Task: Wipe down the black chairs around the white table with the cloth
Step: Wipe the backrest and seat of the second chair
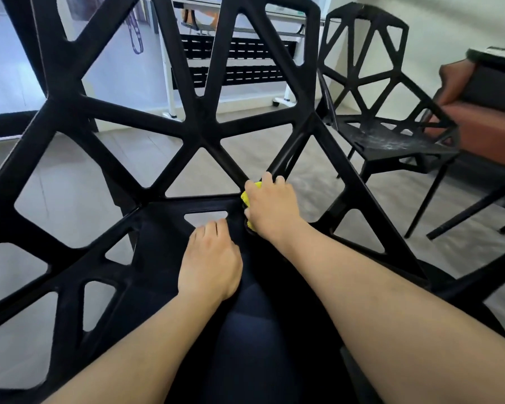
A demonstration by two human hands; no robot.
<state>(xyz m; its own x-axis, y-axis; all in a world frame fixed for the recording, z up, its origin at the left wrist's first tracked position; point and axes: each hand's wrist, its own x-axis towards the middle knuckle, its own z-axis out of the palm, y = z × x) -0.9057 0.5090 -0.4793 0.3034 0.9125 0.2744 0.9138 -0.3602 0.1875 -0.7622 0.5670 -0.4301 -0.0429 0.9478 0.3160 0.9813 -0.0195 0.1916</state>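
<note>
- A black lattice chair (146, 135) fills the near view, its back rising in open triangular bars and its seat lying just below the hands.
- The right hand (270, 205) presses a yellow cloth (247, 199) against a bar at the joint of seat and back; its fingers curl over the cloth and grip it.
- The left hand (209, 258) rests palm-down on the seat, fingers curled over the edge of a slot, holding it.
- A second black chair (391, 118) stands well apart at right on the grey floor (318, 188), its seat streaked pale.
- Beside it sits a reddish-brown sofa (484, 123).
- Behind the lattice, a white-framed table (286, 83) stands before a pale wall (449, 21).
</note>
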